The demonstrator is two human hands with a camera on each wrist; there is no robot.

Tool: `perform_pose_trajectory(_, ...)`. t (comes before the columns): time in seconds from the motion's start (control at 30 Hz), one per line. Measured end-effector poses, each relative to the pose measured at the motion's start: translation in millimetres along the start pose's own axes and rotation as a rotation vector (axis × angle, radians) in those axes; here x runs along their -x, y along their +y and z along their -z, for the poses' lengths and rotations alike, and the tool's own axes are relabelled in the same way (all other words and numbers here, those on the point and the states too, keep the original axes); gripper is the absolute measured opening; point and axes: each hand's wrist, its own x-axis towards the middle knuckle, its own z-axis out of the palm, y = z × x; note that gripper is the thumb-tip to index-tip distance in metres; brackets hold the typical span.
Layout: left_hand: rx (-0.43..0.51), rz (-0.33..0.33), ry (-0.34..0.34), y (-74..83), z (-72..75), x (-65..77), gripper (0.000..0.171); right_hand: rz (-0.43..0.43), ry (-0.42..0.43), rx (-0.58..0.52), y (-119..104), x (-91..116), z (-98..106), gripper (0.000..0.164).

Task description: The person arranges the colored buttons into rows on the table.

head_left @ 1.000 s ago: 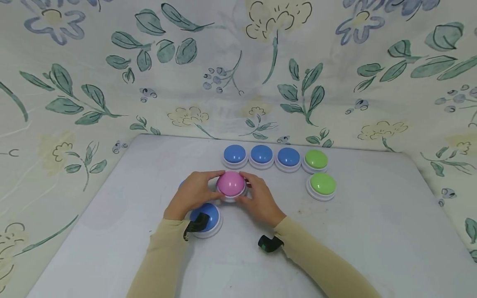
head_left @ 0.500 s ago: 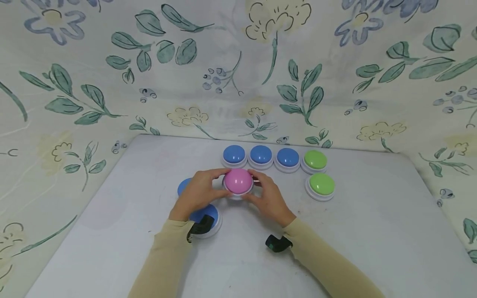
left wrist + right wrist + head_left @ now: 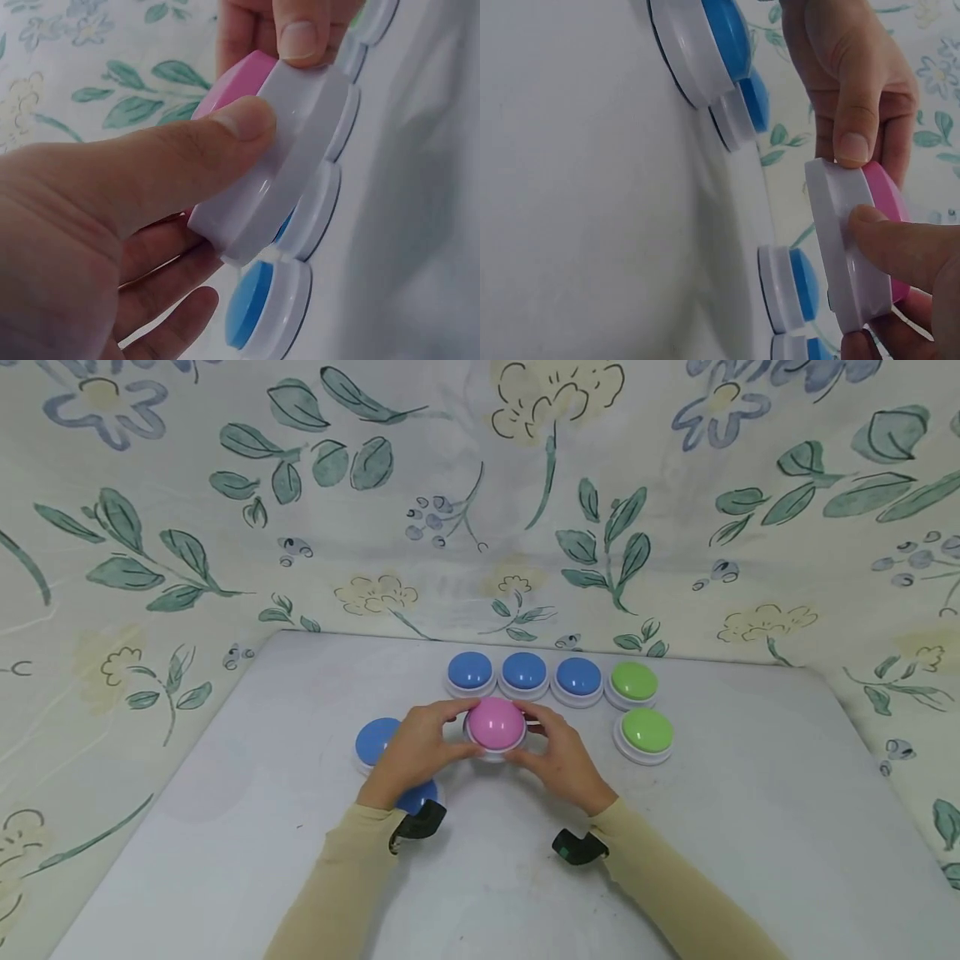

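A pink dome push button point(image 3: 496, 723) on a white base is held between both hands at mid-table. My left hand point(image 3: 420, 747) grips its left side, thumb at the front of the white base and fingers behind. On the other side my right hand point(image 3: 562, 760) grips it the same way. In the left wrist view the pink button point(image 3: 255, 165) shows tilted, its base raised off the table. The right wrist view also has the pink button point(image 3: 855, 247) apart from the tabletop. Beneath and beside the left arm are two blue buttons, one point(image 3: 375, 741) partly covered, the other point(image 3: 417, 795) mostly hidden.
Along the back edge of the white table point(image 3: 712, 827) stand three blue buttons point(image 3: 524, 671) in a row, then a green button point(image 3: 633, 681). A second green button point(image 3: 647, 730) sits in front of that one. Flowered cloth point(image 3: 450, 527) hangs behind.
Both hands have carried the pink button to the right and slightly away, toward the back row. More of the left blue button has come into view; the other buttons have stayed put.
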Motion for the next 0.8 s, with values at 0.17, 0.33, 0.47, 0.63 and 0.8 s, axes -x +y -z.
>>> perform_pose_trajectory(0.17, 0.003, -0.006, 0.009, 5.6, -5.8, -1.8, 0.066, -0.003, 0.000, 0.010, 3.6, 2.6, 6.6, 0.071)
perform_pose_trajectory(0.33, 0.003, -0.022, 0.021, 9.0, -12.0, -3.4, 0.066, -0.012, -0.008, 0.017, 5.4, 5.0, 12.8, 0.071)
perform_pose_trajectory(0.47, 0.004, -0.048, 0.034, 12.1, -17.9, -6.1, 0.066, -0.014, -0.015, 0.026, 6.0, 8.0, 18.2, 0.071)
perform_pose_trajectory(0.63, 0.013, -0.066, 0.051, 19.5, -27.6, -12.5, 0.065, -0.010, -0.006, 0.038, 7.7, 10.8, 27.4, 0.071)
perform_pose_trajectory(0.8, 0.000, -0.063, 0.050, 28.4, -34.5, -17.1, 0.066, -0.008, 0.003, 0.048, 11.7, 11.3, 35.9, 0.071)
